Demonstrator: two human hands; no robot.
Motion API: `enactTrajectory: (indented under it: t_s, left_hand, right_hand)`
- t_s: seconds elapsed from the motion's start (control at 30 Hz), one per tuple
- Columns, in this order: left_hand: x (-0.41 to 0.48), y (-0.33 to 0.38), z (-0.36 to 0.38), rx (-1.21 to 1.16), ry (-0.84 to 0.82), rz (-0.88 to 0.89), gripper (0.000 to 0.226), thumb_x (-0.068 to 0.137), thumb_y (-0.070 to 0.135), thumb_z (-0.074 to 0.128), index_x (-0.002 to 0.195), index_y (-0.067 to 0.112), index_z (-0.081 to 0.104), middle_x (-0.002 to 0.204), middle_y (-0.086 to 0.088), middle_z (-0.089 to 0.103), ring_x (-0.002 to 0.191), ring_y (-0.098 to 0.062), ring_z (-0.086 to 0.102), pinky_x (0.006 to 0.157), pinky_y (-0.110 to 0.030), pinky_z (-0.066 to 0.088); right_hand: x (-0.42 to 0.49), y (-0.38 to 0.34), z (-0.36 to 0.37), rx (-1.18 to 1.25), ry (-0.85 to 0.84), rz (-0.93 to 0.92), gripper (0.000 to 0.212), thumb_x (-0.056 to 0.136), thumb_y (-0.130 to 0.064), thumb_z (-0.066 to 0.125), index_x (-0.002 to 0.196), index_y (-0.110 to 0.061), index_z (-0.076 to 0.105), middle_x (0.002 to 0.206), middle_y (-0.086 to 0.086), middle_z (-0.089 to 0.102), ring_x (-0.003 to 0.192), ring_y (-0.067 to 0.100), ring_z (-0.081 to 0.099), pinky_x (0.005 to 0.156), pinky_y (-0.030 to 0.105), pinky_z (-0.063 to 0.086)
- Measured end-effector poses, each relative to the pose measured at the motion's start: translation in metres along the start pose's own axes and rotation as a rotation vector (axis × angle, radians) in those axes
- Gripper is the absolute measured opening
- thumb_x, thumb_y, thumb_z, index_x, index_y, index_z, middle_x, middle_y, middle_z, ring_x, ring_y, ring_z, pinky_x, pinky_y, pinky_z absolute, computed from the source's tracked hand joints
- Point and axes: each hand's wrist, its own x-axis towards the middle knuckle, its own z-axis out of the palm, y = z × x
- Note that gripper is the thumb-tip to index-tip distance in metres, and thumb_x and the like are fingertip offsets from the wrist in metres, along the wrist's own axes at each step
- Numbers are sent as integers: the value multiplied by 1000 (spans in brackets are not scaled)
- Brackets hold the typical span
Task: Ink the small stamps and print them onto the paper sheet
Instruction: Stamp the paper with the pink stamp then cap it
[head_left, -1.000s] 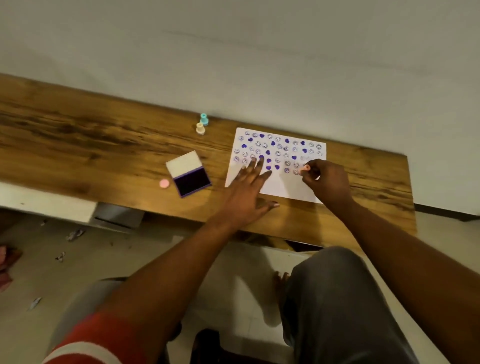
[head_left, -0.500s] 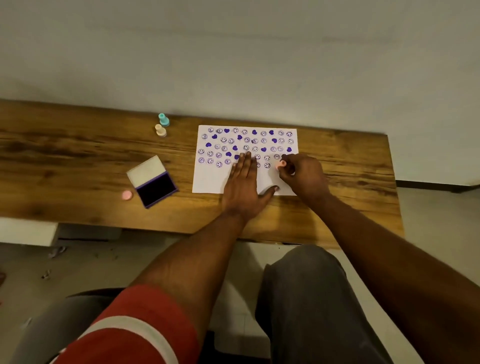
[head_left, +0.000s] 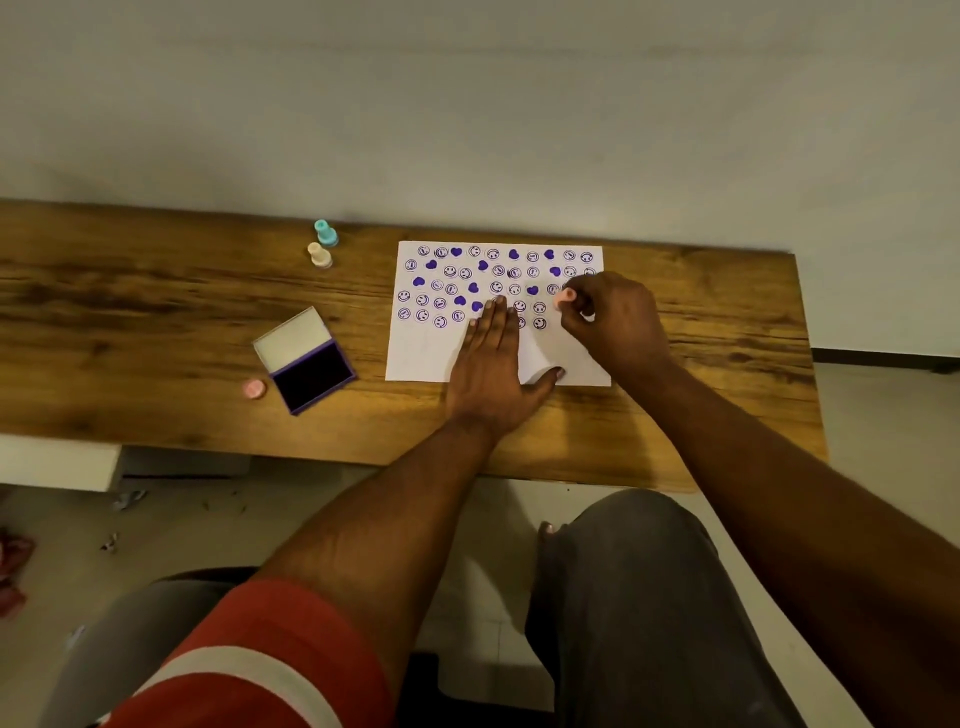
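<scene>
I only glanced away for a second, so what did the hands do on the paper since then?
Little: the right hand kept hold of the pink stamp among the prints. The left hand stayed flat on the paper. The ink pad and spare stamps stayed put.

A long wooden table (head_left: 156, 322) with dark grain runs across the scene, its far edge against a plain pale wall (head_left: 467, 104). Below its near left edge sits a white block (head_left: 57, 462). The pale floor (head_left: 182, 525) beneath carries small scraps (head_left: 127, 500) at left, and something red (head_left: 13, 566) lies at the far left edge. A dark baseboard (head_left: 883, 358) shows at right.
</scene>
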Motion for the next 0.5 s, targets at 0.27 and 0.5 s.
enactTrajectory:
  t_s: [0.27, 0.5]
  left_hand:
    - [2, -4, 2, 0, 18, 11, 107, 91, 79, 44, 165, 6, 17, 173, -13, 12, 160, -24, 7, 130, -38, 5]
    - [1, -1, 2, -15, 2, -3, 108, 91, 80, 41, 165, 7, 15, 174, -11, 10, 161, -22, 4, 129, -36, 2]
  right_hand:
    - [-14, 7, 34, -49, -114, 102, 28, 100, -24, 58, 118, -6, 71, 101, 20, 72, 88, 37, 66, 73, 39, 49]
    - [-12, 9, 37, -136, -114, 90, 26, 100, -29, 60, 117, -12, 70, 101, 17, 74, 85, 34, 67, 67, 30, 41]
